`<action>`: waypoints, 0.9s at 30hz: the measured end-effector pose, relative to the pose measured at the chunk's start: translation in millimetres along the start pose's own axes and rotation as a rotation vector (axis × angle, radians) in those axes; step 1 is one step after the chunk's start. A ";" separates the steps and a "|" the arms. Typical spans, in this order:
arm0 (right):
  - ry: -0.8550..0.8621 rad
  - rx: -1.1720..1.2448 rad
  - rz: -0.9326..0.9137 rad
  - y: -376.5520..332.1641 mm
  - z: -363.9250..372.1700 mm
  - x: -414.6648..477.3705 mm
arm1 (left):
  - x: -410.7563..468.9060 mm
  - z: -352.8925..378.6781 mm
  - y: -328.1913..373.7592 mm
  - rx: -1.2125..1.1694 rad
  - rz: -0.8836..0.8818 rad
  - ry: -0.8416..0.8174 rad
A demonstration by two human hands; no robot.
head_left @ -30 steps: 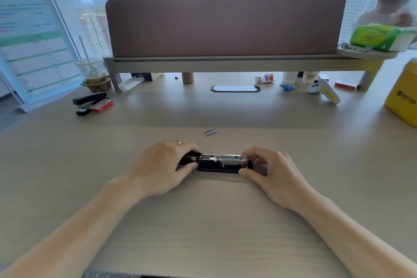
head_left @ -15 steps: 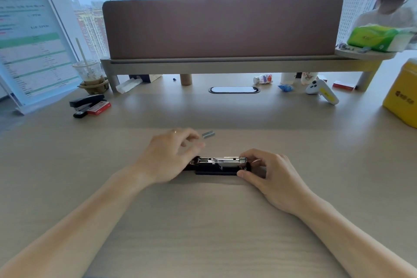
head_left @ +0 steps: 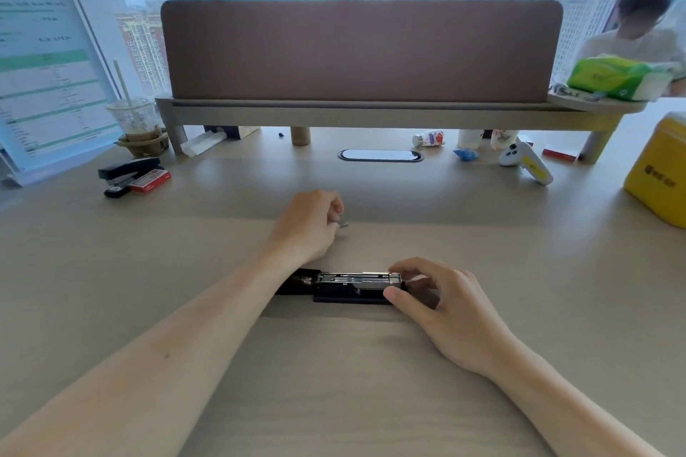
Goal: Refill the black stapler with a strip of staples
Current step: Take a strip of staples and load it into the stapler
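Observation:
The black stapler lies lengthwise on the desk in front of me, opened so its metal staple channel faces up. My right hand grips its right end with thumb and fingers. My left hand is farther back on the desk, fingers curled over the small grey strip of staples. Only the strip's right tip shows past the fingertips. My left forearm crosses over the stapler's left end and hides part of it.
A second black stapler and a red staple box lie at the far left. A drink cup, a desk divider, a white controller and a yellow box ring the back and right.
My left hand left the stapler's left end and moved away from me to the staple strip, closing its fingers over it. My right hand stayed on the stapler.

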State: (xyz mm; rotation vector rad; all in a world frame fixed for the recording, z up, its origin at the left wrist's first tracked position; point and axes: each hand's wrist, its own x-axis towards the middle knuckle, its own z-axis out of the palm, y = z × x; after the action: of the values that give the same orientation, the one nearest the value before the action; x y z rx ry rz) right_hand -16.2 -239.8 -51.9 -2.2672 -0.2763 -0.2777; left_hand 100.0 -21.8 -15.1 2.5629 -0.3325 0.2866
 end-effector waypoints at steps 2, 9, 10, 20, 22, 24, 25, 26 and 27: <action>0.013 0.045 0.011 0.3 0.1 -0.9 | -10.4 -12.1 4.6 -0.101 0.032 0.034; 0.110 0.345 0.136 -10.8 0.9 26.9 | -57.4 -24.4 15.3 -0.231 0.348 0.061; 0.087 0.390 0.151 -15.1 0.9 32.9 | -59.0 -21.3 14.6 -0.236 0.367 0.069; -0.003 0.313 0.054 -10.8 5.4 50.8 | -59.2 -5.9 15.9 -0.241 0.438 0.116; 0.027 0.350 0.026 -8.7 9.2 50.4 | -59.6 -5.0 16.3 -0.252 0.430 0.135; 0.044 0.378 0.017 -8.0 11.8 48.7 | -59.1 -4.4 16.2 -0.265 0.422 0.143; 0.047 0.383 0.014 -8.5 12.2 47.8 | -59.0 -4.3 16.1 -0.264 0.425 0.142; 0.049 0.385 0.012 -9.0 12.7 47.5 | -58.6 -4.5 16.1 -0.258 0.432 0.138; 0.052 0.388 0.010 -9.3 12.9 47.5 | -58.3 -4.7 15.6 -0.250 0.439 0.137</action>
State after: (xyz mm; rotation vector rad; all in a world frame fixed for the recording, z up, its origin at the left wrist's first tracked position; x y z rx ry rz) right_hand 27.8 -218.9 -39.9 -1.8757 -0.2660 -0.2534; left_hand 39.7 -21.8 -19.2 2.1910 -0.8254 0.5398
